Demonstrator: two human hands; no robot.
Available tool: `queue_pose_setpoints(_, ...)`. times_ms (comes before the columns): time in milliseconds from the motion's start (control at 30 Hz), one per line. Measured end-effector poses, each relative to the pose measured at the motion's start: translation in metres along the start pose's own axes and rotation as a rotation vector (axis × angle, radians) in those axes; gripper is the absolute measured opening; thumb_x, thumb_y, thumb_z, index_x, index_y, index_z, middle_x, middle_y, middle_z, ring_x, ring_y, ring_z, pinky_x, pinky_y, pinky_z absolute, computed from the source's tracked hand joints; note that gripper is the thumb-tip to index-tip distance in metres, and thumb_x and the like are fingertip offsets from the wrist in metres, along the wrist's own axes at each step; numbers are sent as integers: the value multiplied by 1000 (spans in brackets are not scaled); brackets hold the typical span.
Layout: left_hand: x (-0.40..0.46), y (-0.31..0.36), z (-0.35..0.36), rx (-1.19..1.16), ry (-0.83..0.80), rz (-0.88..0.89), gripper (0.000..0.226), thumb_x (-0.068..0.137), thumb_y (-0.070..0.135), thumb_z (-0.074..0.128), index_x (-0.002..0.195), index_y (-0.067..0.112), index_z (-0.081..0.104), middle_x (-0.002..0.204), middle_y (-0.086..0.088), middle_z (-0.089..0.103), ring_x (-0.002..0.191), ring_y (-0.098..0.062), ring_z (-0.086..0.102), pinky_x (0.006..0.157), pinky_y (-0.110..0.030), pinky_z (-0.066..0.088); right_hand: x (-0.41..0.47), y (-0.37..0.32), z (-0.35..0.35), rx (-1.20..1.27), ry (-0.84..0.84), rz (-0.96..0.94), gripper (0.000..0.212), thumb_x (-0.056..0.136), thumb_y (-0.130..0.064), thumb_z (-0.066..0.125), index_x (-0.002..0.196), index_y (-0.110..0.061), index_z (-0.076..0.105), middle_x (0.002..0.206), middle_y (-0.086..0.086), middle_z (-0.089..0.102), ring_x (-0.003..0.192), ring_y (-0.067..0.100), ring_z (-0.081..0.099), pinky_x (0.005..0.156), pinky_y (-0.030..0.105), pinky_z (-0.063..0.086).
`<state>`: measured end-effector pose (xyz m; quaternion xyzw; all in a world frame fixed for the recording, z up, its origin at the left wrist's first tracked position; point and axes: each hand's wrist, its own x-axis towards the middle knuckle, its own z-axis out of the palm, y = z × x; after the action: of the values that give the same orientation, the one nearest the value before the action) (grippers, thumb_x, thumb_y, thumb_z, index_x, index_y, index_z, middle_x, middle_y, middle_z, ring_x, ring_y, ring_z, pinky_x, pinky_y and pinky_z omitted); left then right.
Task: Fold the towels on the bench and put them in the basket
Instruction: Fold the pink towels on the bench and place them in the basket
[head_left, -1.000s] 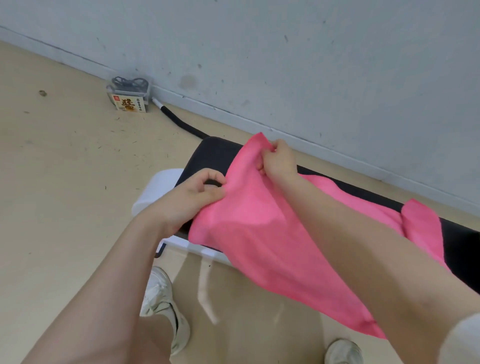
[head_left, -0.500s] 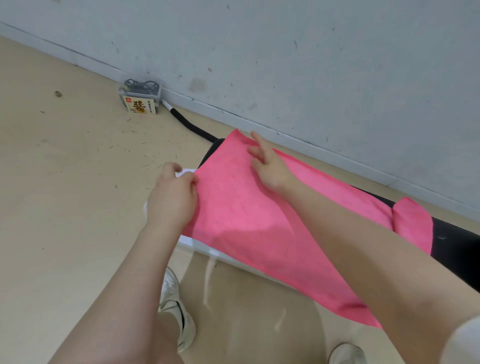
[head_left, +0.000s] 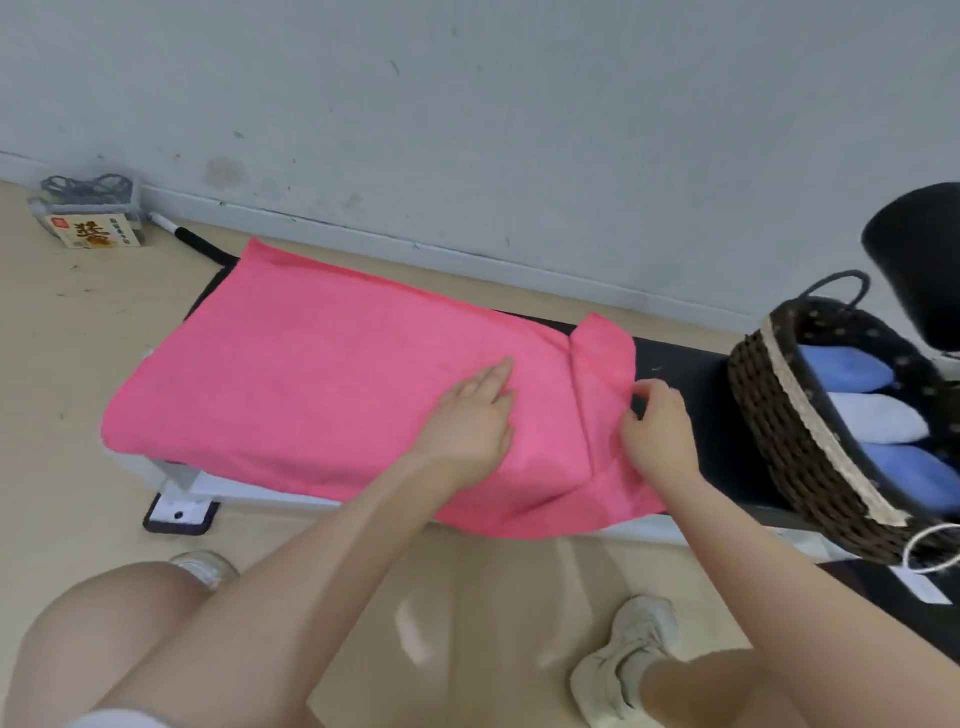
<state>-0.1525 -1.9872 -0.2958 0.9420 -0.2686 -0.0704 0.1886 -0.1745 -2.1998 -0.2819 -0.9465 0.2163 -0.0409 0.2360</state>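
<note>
A pink towel (head_left: 311, 384) lies spread over the left part of the black bench (head_left: 691, 374), its near edge hanging over the front. Its right end is folded back into a small flap. My left hand (head_left: 470, 421) rests flat on the towel with fingers straight, just left of that flap. My right hand (head_left: 657, 431) pinches the flap's right edge between thumb and fingers. A dark woven basket (head_left: 779, 431) stands on the bench's right end, tilted toward me, holding folded blue and white towels (head_left: 872, 421).
A grey wall runs close behind the bench. A small box with a dark cord (head_left: 88, 218) sits on the floor at the far left. A black rounded object (head_left: 919, 260) stands behind the basket. My knees and shoes (head_left: 623, 670) are in front of the bench.
Both hands left the towel's left end and moved to its right end. The towel now lies flat over the bench. The view swung right, bringing the basket into sight.
</note>
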Motion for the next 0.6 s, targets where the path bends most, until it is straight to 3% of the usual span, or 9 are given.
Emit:
queue_pose_setpoints(100,23,37,16,60,-75,27,56,98,33,33,148,11,19,159,-5,-4,146,-21,5,117,-34,6,-1,33,-13,-66,-139,31,16,81,-35,49,84,-23,60,96,9,55,90,31,51,74,35,43)
queue_pose_setpoints(167,35,55,28,90,-126,30,58,99,37,28,149,14,11,159,-4,-2,146,-20,2,117,-35,1,-7,44,-13,-30,-156,-15,16,77,-44,50,71,-30,53,88,6,58,85,28,52,70,33,42)
queue_pose_setpoints(267,43,66,40,149,-121,-21,60,99,41,22,150,15,3,159,-3,-3,146,-18,-3,117,-37,-3,-14,51,-16,-22,-203,-42,13,83,-28,58,74,-22,52,90,2,60,87,23,57,73,35,47)
queue_pose_setpoints(400,42,67,42,210,-118,-21,63,98,46,20,150,17,-1,159,-3,-5,146,-18,-4,117,-36,-4,-11,61,-31,-105,-287,2,12,81,-11,52,70,-15,49,89,8,62,83,29,60,68,36,48)
queue_pose_setpoints(500,42,67,44,235,-111,-28,73,89,57,10,150,18,1,159,-2,-4,146,-19,-3,117,-36,-3,-12,77,-51,-229,-340,106,6,75,-14,51,72,-13,46,87,8,58,81,30,58,61,31,43)
queue_pose_setpoints(600,43,69,45,228,-98,-30,81,80,59,7,150,18,3,159,-2,-3,146,-19,-2,117,-36,-2,-19,89,-65,-430,-490,172,14,76,-19,54,69,-15,43,76,1,51,78,28,54,66,30,41)
